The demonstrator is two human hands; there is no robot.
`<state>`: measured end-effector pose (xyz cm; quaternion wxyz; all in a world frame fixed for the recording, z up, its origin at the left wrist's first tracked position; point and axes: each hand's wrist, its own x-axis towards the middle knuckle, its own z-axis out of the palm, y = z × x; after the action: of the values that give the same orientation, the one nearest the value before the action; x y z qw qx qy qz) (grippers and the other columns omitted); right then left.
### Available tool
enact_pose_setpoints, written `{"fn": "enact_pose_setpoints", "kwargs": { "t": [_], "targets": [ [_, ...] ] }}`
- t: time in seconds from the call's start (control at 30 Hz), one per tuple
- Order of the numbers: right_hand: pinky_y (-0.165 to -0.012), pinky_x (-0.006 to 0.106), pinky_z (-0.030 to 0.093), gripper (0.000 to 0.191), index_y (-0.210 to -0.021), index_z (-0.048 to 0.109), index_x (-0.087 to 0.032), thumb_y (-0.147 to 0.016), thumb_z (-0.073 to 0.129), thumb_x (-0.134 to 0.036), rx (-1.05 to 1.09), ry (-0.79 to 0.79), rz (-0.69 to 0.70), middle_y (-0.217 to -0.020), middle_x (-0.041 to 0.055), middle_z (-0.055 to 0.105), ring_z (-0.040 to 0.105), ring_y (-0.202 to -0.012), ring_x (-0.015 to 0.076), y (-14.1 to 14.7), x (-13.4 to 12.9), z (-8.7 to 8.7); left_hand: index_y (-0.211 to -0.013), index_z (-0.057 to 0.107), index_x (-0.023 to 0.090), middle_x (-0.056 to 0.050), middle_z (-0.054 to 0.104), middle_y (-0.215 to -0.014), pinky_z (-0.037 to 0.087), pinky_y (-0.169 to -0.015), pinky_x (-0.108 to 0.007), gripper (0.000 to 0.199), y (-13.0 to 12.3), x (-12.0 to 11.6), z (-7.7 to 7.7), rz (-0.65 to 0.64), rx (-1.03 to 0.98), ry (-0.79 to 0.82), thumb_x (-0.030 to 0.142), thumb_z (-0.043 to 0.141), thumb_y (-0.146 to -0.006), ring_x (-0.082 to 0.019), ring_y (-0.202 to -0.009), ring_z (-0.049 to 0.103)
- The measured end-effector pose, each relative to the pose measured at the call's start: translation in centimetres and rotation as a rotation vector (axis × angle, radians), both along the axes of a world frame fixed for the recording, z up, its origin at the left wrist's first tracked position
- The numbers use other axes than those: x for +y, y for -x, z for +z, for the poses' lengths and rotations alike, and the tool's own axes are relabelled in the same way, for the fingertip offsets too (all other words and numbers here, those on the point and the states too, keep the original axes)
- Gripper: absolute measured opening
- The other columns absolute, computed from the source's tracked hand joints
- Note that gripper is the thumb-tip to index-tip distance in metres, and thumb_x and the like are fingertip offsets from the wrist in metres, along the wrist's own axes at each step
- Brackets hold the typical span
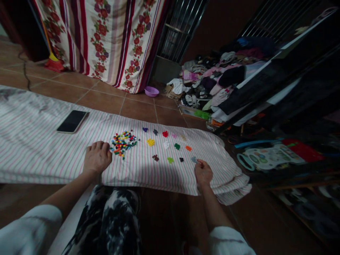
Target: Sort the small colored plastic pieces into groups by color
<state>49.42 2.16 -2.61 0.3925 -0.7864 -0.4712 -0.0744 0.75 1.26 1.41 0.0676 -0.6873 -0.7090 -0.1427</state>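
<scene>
My left hand (pixel 97 156) rests on the striped cloth (pixel 66 152), its fingers curled down beside a mixed pile of tiny coloured pieces (pixel 123 141); anything in it is hidden. My right hand (pixel 204 171) is at the right, thumb and fingertips pinched together at the edge of a small grey-blue heap (pixel 194 159). Whether a piece is between these fingertips is too small to tell. Several small single-colour heaps lie between the hands, among them yellow (pixel 151 142), red (pixel 165 134), dark green (pixel 177 146), orange (pixel 188 148), brown (pixel 155 158), lime green (pixel 170 160) and black (pixel 181 159).
A phone (pixel 72 121) lies on the cloth at the left. Beyond the cloth, a purple basin (pixel 151 91) stands on the tiled floor by a flowered curtain (pixel 111 42). Clothes (pixel 209 78) are heaped at the back right. A dark rack (pixel 278 81) borders the right side.
</scene>
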Motion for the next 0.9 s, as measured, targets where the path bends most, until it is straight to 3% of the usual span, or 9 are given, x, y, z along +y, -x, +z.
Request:
{"fn": "enact_pose_setpoints", "kwargs": {
  "t": [0.23, 0.4, 0.63, 0.8, 0.9],
  "targets": [
    [-0.082, 0.04, 0.047, 0.044, -0.094, 0.069, -0.014, -0.071, 0.041, -0.039, 0.079, -0.045, -0.047, -0.088, 0.0133, 0.069, 0.06, -0.084, 0.026, -0.3, 0.0, 0.0, -0.104, 0.059, 0.018, -0.011, 0.06, -0.104, 0.033, -0.081, -0.039, 0.031, 0.0, 0.0, -0.1, 0.001, 0.037, -0.018, 0.029, 0.036, -0.088, -0.027, -0.1, 0.051],
    [-0.079, 0.042, 0.047, 0.05, -0.1, 0.067, -0.01, -0.076, 0.041, -0.045, 0.039, -0.175, -0.029, -0.091, 0.0156, 0.067, 0.058, -0.081, 0.0253, 1.4, -0.3, 2.0, -0.104, 0.06, 0.018, -0.012, 0.06, -0.105, 0.033, -0.082, -0.04, 0.03, 0.1, 0.0, -0.1, -0.004, 0.026, -0.017, 0.029, 0.036, -0.088, -0.027, -0.101, 0.05],
    [-0.076, 0.035, 0.048, 0.04, -0.096, 0.068, -0.016, -0.081, 0.045, -0.045, 0.06, -0.137, 0.359, -0.093, 0.0115, 0.067, 0.059, -0.083, 0.0212, 9.1, 2.6, 5.3, -0.103, 0.059, 0.018, -0.012, 0.059, -0.103, 0.033, -0.082, -0.04, 0.03, 0.2, 0.1, -0.3, -0.014, -0.001, -0.037, 0.029, 0.036, -0.088, -0.028, -0.1, 0.05],
    [-0.073, 0.03, 0.047, 0.029, -0.094, 0.07, -0.02, -0.084, 0.046, -0.034, 0.027, 0.017, 0.668, -0.09, 0.0073, 0.067, 0.06, -0.08, 0.0187, 16.4, 5.3, 5.9, -0.101, 0.06, 0.018, -0.013, 0.059, -0.102, 0.033, -0.083, -0.041, 0.029, 0.2, 0.1, -0.2, -0.017, -0.024, -0.026, 0.029, 0.037, -0.087, -0.028, -0.1, 0.05],
    [-0.08, 0.031, 0.047, 0.026, -0.096, 0.07, -0.022, -0.085, 0.047, -0.024, -0.036, 0.107, 0.799, -0.098, 0.0056, 0.067, 0.06, -0.086, 0.0178, 20.2, 6.5, 5.8, -0.101, 0.061, 0.018, -0.013, 0.059, -0.103, 0.033, -0.082, -0.041, 0.029, 0.2, 0.1, -0.2, -0.016, -0.031, -0.02, 0.028, 0.038, -0.087, -0.028, -0.1, 0.05]
  ]
}}
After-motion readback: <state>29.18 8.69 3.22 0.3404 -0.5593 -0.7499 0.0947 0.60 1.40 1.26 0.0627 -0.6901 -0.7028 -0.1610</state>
